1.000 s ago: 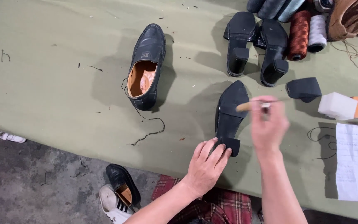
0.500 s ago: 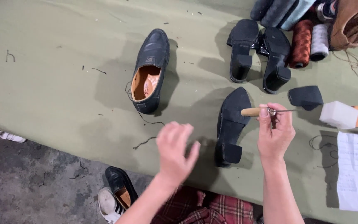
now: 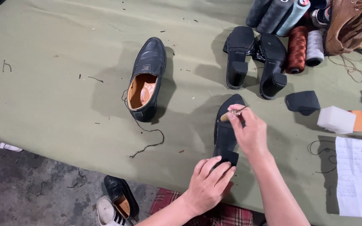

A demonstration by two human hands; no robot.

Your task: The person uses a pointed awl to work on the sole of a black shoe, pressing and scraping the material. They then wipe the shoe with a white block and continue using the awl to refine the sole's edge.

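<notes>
So, down at the near edge of the green table [image 3: 42,104], the left hand [image 3: 208,184] is clamped over the heel of an upturned black shoe [image 3: 227,125]; right hand [image 3: 248,129] pinches a wooden-handled awl [image 3: 231,114] against its sole; looks like mid-stitching, steady pressure needed; mid-table sits a black loafer [image 3: 147,79] with loose thread [image 3: 147,138]; heeled shoes [image 3: 254,58] and thread spools [image 3: 298,46] toward the far right corner.

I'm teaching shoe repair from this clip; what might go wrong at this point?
The left hand grips the heel of the upturned shoe close below the tool in the right hand; a slip might hurt the fingers. The shoe lies near the table edge and might slide off.
</notes>
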